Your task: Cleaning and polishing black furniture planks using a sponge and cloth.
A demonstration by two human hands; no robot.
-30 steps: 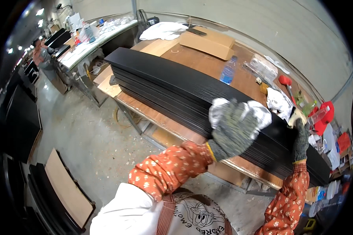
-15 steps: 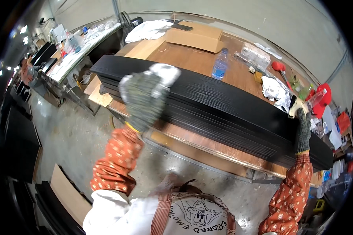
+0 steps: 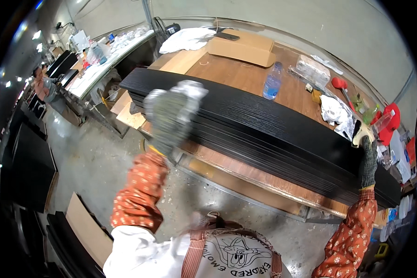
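Observation:
A stack of long black boards (image 3: 264, 123) with a fine wood-grain surface lies along the table's near side. Over its left part is my left hand (image 3: 169, 113), in a grey-green knit glove and smeared by motion. It is closed around a crumpled white cloth (image 3: 192, 90) that appears to touch the top board. At the stack's right end, my right hand (image 3: 366, 143), gloved with pale fingertips, curls over the far edge of the top board. The underside of that grip is hidden.
On the brown table (image 3: 231, 74) stand a water bottle (image 3: 272, 81) and a cardboard box (image 3: 243, 46). White rags (image 3: 336, 111) and a red-headed tool (image 3: 340, 84) lie beyond my right hand. A person (image 3: 51, 92) stands at the far left. More black panels (image 3: 32, 167) lean nearby.
The view has shifted, so the table and boards sit farther right in the picture. My left hand has moved slightly toward the stack's left end with the cloth. My right hand keeps its place.

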